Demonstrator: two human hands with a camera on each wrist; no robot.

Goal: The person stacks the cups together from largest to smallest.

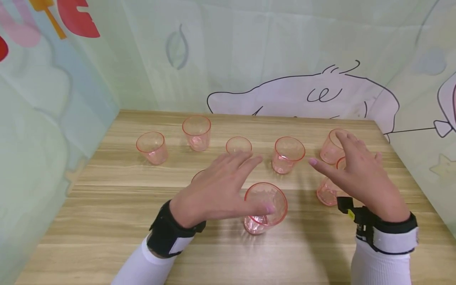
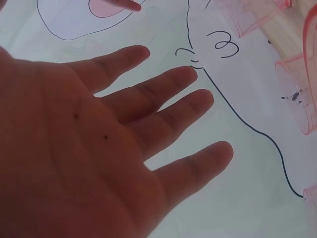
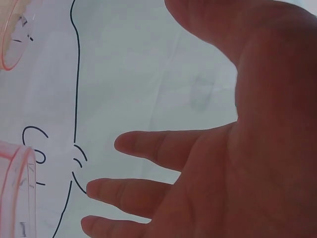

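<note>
My left hand (image 1: 222, 190) hovers over the middle of the table with its fingers spread and nothing in its grasp. Its thumb overlaps a clear pink cup (image 1: 265, 190) at the front in the head view. Behind that hand, another cup (image 1: 198, 174) shows only a bit of rim. To the right, my right hand (image 1: 363, 178) is held up, fingers apart and palm empty. It partly covers two cups, a far one (image 1: 329, 152) and a nearer one (image 1: 325, 193). Both palms show bare in the wrist views, with cups (image 2: 297, 94) at the frame edges.
More pink cups stand upright across the back: one at far left (image 1: 152, 148), a second (image 1: 197, 134) beside it, a third (image 1: 238, 144) at the middle and a fourth (image 1: 288, 152) between the hands. A printed cloth (image 1: 249, 47) surrounds the wooden table (image 1: 107, 221).
</note>
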